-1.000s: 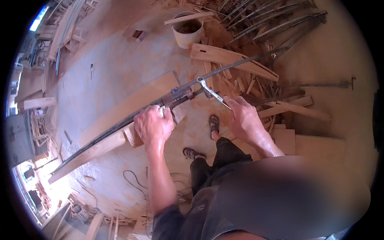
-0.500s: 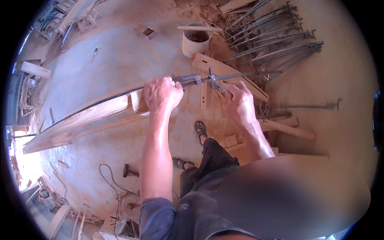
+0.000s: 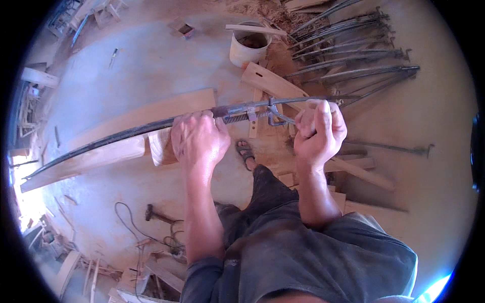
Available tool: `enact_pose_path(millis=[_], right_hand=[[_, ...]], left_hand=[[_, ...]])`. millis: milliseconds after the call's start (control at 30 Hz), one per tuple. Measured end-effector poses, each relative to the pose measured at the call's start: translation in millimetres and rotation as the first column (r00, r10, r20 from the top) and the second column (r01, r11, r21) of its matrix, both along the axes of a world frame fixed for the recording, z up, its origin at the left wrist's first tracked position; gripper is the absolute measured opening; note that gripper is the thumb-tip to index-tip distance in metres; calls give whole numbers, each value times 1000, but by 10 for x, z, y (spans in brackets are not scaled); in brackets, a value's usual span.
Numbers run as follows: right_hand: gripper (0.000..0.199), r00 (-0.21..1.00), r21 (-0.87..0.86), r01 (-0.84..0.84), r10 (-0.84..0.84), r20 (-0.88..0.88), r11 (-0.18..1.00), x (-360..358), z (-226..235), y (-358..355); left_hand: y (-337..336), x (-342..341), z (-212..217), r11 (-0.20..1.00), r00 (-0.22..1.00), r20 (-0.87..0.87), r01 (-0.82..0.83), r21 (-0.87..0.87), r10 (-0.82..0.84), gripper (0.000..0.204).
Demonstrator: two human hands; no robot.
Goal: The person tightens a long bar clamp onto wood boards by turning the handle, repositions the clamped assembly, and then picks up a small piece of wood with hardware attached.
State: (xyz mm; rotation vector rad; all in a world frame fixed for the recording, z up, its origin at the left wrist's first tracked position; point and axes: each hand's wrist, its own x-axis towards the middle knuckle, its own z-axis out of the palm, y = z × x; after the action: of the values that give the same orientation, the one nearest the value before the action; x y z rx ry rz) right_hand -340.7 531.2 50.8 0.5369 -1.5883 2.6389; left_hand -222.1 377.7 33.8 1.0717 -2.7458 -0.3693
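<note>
A long dark metal bar clamp stretches across the view, along a pale wooden beam on the left. My left hand is wrapped over the clamp beside its threaded screw, against the end of a wooden block; its fingertips are hidden. To the right, my right hand is closed in a fist on the bent crank handle at the screw's end. The fingers cover the handle's tip. Behind the bar lies another flat board.
Several more bar clamps lie at the far right by a white bucket with a wood strip across it. A slotted board is on the floor nearby. A hammer and a cord lie at the lower left.
My right hand has shifted right and turned, with the crank handle swung to a new angle. My left hand stays on the clamp. The view has shifted, showing more of the board behind the bar.
</note>
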Motion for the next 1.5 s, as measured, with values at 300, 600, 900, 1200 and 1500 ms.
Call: enact_pose_path(millis=[300, 600, 900, 1200, 1500], right_hand=[[19, 971, 617, 180, -241, 15, 766, -170, 347, -212], [16, 965, 741, 121, -252, 68, 661, -580, 401, -569], [11, 985, 887, 14, -157, 66, 461, -1451, 165, -1119], [10, 900, 594, -320, 42, 433, 738, -1967, -60, -1298], [17, 887, 510, -50, 272, -372, 859, -450, 206, -1060]], left_hand=[[-68, 14, -21, 981, 987, -111, 135, 141, -120, 21], [-136, 186, -144, 984, 944, -306, 157, 87, -124, 18], [-96, 169, -156, 985, 969, -209, 150, 88, -129, 20], [-81, 61, -46, 992, 988, -141, 70, 101, -56, 22], [-132, 485, 120, 950, 985, -79, 166, 265, -150, 18]])
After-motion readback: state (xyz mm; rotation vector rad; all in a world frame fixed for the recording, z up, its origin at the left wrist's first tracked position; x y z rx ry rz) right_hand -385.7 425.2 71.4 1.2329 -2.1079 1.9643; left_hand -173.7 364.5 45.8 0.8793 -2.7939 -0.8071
